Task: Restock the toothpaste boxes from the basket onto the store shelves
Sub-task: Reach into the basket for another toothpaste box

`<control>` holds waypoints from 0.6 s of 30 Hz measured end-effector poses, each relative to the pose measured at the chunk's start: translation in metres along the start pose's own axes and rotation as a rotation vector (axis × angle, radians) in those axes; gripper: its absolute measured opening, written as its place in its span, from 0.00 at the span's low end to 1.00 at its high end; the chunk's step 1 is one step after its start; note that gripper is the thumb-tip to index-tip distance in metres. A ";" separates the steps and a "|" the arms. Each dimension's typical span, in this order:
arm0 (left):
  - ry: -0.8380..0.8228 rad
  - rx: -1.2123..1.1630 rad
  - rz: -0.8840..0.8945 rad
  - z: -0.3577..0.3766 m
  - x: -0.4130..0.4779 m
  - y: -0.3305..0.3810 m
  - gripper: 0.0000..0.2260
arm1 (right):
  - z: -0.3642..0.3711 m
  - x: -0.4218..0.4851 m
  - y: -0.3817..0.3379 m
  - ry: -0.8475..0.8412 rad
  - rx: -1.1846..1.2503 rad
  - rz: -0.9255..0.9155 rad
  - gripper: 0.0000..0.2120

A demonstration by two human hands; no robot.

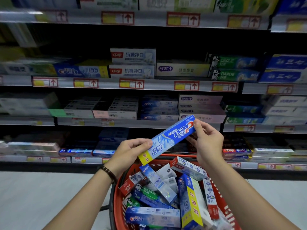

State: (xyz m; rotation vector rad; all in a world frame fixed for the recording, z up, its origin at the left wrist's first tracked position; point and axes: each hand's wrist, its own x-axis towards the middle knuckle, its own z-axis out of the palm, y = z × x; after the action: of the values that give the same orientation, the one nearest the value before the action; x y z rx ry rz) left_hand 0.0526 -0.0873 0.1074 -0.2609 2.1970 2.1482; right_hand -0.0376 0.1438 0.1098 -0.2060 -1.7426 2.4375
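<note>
A blue Crest toothpaste box (167, 138) with a yellow end is held upside down and tilted above the red basket (224, 209). My left hand (131, 151) grips its lower yellow end. My right hand (206, 143) pinches its upper red-lettered end. The basket below holds several toothpaste boxes, among them green Darlie boxes (146, 195) and more Crest boxes (152, 216). In front of me the store shelves (149, 85) carry rows of toothpaste; a matching Crest box (81, 71) lies on the middle shelf at left.
Red and yellow price tags (131, 83) line each shelf edge. A dark gap opens above the middle shelf's stock. Pale floor (41, 196) lies at lower left. A beaded bracelet (108, 173) circles my left wrist.
</note>
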 end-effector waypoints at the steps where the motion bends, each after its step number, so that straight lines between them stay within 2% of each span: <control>1: -0.015 -0.001 -0.003 0.001 0.000 0.001 0.19 | 0.000 0.001 0.001 0.002 0.006 0.004 0.09; 4: -0.037 -0.007 -0.023 0.003 0.000 0.002 0.18 | 0.000 0.005 0.004 -0.029 0.081 0.029 0.11; 8: -0.062 -0.099 -0.066 0.008 0.002 0.000 0.19 | 0.002 0.005 0.003 -0.118 0.191 0.037 0.19; 11: -0.078 -0.126 -0.096 0.010 0.004 -0.001 0.21 | 0.003 0.002 0.000 -0.175 0.266 0.069 0.21; 14: -0.085 -0.187 -0.135 0.014 0.006 -0.001 0.21 | 0.004 -0.004 0.001 -0.239 0.217 0.094 0.17; 18: -0.051 -0.246 -0.184 0.024 0.008 -0.002 0.20 | 0.002 -0.015 0.008 -0.380 0.030 0.111 0.14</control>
State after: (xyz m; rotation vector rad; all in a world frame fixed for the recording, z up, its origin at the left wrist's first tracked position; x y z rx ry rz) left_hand 0.0430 -0.0644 0.1031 -0.3980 1.8022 2.2906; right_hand -0.0235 0.1364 0.1032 0.1825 -1.8773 2.7230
